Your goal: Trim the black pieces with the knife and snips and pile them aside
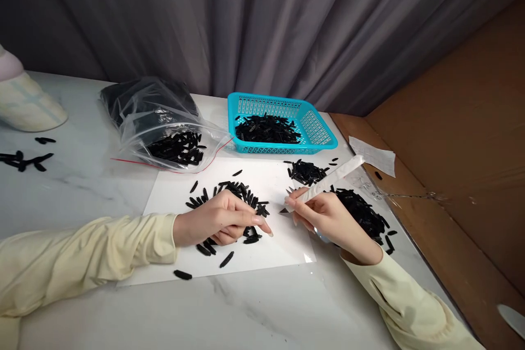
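Observation:
My left hand (223,217) is over a heap of slim black pieces (240,190) on a white sheet (164,197). Its thumb lies along the index finger, which points down to the right, and the other fingers are curled under. Nothing shows at its fingertips. My right hand (324,213) grips a craft knife (334,178) with a flat, white-wrapped handle. The knife's dark pointed tip faces left, close to the sheet and a short gap from my left fingertips. Single black pieces lie along the near edge of the sheet.
A turquoise basket (287,147) of black pieces stands at the back. Beside it lies an open zip bag (159,126) of the same pieces. Two more heaps (307,172) (363,213) lie right. A pale bottle (30,101) is far left, a brown board (463,120) right.

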`<control>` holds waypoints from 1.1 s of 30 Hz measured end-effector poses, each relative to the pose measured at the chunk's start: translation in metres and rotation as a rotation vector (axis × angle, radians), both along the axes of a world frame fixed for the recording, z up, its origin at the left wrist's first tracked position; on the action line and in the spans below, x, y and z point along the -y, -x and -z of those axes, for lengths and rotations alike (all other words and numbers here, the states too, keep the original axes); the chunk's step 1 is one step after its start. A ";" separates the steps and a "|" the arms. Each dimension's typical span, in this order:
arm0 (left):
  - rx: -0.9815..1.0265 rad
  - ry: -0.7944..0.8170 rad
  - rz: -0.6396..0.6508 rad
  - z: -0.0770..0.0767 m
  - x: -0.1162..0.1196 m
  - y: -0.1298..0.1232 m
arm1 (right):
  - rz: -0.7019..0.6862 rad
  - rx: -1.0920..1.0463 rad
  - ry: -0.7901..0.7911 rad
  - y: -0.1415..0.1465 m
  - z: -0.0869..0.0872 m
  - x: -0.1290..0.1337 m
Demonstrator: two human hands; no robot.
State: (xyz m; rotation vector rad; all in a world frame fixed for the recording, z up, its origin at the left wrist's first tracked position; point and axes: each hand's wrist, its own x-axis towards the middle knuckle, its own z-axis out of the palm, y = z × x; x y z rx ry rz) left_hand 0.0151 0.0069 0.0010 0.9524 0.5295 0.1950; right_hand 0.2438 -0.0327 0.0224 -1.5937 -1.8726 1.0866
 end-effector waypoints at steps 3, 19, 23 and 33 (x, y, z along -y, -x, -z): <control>0.004 0.019 0.033 0.000 0.000 0.000 | -0.041 -0.004 0.007 -0.002 0.002 -0.001; 0.002 -0.008 -0.102 0.000 0.001 -0.002 | 0.058 -0.173 -0.055 0.028 -0.048 0.009; 0.021 -0.026 -0.118 0.003 0.001 -0.002 | 0.053 -0.181 -0.122 0.033 -0.034 0.008; 0.053 -0.059 -0.106 0.004 0.000 0.000 | 0.044 -0.133 -0.137 0.041 -0.035 0.013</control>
